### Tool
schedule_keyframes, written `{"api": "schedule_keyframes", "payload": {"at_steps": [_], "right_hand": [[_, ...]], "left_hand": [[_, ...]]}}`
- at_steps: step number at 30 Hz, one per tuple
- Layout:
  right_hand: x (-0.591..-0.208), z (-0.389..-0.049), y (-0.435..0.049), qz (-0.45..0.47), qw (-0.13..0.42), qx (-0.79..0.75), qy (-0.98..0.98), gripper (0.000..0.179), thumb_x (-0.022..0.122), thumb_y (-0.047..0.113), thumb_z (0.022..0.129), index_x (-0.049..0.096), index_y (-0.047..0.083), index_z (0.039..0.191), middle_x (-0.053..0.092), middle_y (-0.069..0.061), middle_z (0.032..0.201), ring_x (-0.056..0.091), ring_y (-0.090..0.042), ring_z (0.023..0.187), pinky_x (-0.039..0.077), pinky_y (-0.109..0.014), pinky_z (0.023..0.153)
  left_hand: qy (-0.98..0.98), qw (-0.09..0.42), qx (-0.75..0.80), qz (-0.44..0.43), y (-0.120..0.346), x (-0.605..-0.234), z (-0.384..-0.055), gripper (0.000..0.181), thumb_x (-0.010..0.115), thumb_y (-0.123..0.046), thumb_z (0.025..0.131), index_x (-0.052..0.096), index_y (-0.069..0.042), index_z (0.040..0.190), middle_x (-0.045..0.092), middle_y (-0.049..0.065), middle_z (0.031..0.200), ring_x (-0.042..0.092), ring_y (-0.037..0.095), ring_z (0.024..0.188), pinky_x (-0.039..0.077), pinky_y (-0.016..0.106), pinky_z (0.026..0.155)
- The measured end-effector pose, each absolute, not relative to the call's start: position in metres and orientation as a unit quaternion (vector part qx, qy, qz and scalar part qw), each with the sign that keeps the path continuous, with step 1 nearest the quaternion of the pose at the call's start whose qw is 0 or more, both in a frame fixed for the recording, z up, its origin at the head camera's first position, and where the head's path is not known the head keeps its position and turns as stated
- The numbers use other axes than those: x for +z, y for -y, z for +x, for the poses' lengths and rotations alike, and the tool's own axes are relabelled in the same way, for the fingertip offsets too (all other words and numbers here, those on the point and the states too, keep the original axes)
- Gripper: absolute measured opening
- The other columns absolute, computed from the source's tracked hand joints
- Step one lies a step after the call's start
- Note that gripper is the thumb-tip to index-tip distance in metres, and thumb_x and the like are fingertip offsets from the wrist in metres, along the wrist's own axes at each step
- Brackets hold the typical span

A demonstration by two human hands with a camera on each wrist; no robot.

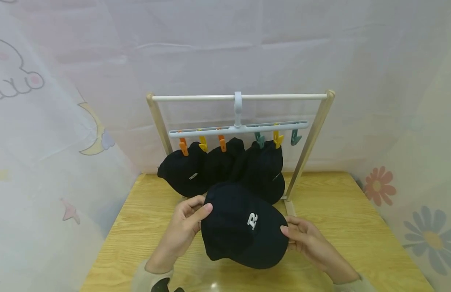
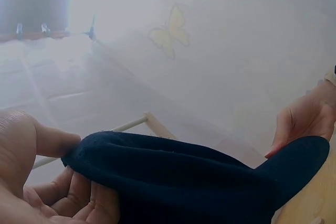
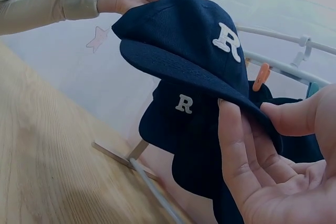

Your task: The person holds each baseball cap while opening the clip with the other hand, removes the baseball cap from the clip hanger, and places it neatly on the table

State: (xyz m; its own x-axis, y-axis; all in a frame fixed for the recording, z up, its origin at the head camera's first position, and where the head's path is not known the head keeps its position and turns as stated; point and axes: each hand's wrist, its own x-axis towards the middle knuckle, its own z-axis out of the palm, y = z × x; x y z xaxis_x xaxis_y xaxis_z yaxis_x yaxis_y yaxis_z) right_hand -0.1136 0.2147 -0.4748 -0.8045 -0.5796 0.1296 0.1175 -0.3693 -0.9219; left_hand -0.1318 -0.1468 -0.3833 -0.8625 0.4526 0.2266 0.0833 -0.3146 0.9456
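Left hand (image 1: 189, 217): clamped on the cap (image 1: 234, 227); thumb on one face of the crown edge, curled fingers on the other. Right hand (image 1: 307, 239): pinching the brim (image 1: 270, 247), thumb above, fingers beneath. Cap held above the table (image 1: 342, 202), in front of the rack (image 1: 314, 132), white R (image 1: 252, 221) upward. Behind it, dark caps (image 1: 183, 170) hang from clips (image 1: 222, 144) on the hanger (image 1: 238, 129).

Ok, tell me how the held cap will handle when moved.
The cap may flop at the crown, where its cloth folds. The brim looks stiffer, holding a smooth curve where the right hand pinches it. Being cloth, the cap is probably light.
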Motion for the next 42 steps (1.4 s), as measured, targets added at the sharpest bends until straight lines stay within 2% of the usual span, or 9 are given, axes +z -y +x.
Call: {"api": "schedule_keyframes", "payload": {"at_steps": [5, 11, 18, 25, 33, 42], "right_hand": [[-0.478, -0.123, -0.215, -0.224, 0.221, -0.794, -0.520, 0.033, 0.038, 0.000, 0.113, 0.064, 0.006, 0.133, 0.078, -0.003, 0.122, 0.076, -0.014, 0.105, 0.064, -0.031, 0.087], [-0.482, -0.132, -0.212, -0.212, 0.212, -0.781, -0.548, 0.026, 0.042, 0.002, 0.113, 0.063, 0.007, 0.128, 0.079, 0.000, 0.115, 0.076, -0.014, 0.101, 0.064, -0.033, 0.085], [-0.484, -0.139, -0.204, -0.182, 0.218, -0.780, -0.558, 0.022, 0.046, 0.006, 0.114, 0.063, 0.011, 0.126, 0.078, 0.002, 0.115, 0.076, -0.012, 0.100, 0.064, -0.033, 0.088], [-0.489, -0.142, -0.193, -0.208, 0.240, -0.796, -0.516, 0.027, 0.044, 0.001, 0.112, 0.059, 0.012, 0.131, 0.078, 0.001, 0.118, 0.076, -0.012, 0.102, 0.064, -0.033, 0.090], [-0.492, -0.142, -0.179, -0.216, 0.240, -0.804, -0.499, 0.028, 0.045, -0.001, 0.111, 0.061, 0.011, 0.130, 0.078, 0.001, 0.116, 0.076, -0.011, 0.100, 0.063, -0.033, 0.089], [-0.493, -0.143, -0.166, -0.229, 0.232, -0.802, -0.501, 0.028, 0.047, -0.002, 0.110, 0.063, 0.009, 0.131, 0.078, 0.000, 0.120, 0.076, -0.013, 0.105, 0.064, -0.034, 0.089]], "left_hand": [[-0.582, 0.115, 0.775, 0.217, 0.152, -0.386, -0.130, 0.016, 0.058, -0.006, 0.109, 0.072, -0.014, 0.105, 0.072, -0.007, 0.092, 0.072, 0.009, 0.086, 0.063, 0.028, 0.077], [-0.581, 0.132, 0.775, 0.211, 0.154, -0.390, -0.129, 0.018, 0.053, -0.009, 0.111, 0.070, -0.014, 0.107, 0.072, -0.008, 0.092, 0.074, 0.007, 0.085, 0.063, 0.027, 0.075], [-0.587, 0.149, 0.765, 0.220, 0.163, -0.395, -0.131, 0.016, 0.047, -0.014, 0.115, 0.062, -0.015, 0.119, 0.070, -0.007, 0.100, 0.075, 0.008, 0.085, 0.063, 0.027, 0.072], [-0.599, 0.132, 0.757, 0.226, 0.175, -0.398, -0.133, 0.021, 0.043, -0.015, 0.116, 0.064, -0.017, 0.120, 0.069, -0.008, 0.100, 0.072, 0.006, 0.085, 0.061, 0.025, 0.072], [-0.607, 0.112, 0.752, 0.230, 0.187, -0.399, -0.132, 0.027, 0.040, -0.013, 0.117, 0.066, -0.018, 0.124, 0.069, -0.009, 0.105, 0.072, 0.005, 0.090, 0.062, 0.025, 0.075], [-0.620, 0.090, 0.743, 0.234, 0.198, -0.400, -0.132, 0.029, 0.039, -0.012, 0.117, 0.067, -0.016, 0.123, 0.068, -0.008, 0.103, 0.071, 0.004, 0.087, 0.061, 0.023, 0.074]]}}
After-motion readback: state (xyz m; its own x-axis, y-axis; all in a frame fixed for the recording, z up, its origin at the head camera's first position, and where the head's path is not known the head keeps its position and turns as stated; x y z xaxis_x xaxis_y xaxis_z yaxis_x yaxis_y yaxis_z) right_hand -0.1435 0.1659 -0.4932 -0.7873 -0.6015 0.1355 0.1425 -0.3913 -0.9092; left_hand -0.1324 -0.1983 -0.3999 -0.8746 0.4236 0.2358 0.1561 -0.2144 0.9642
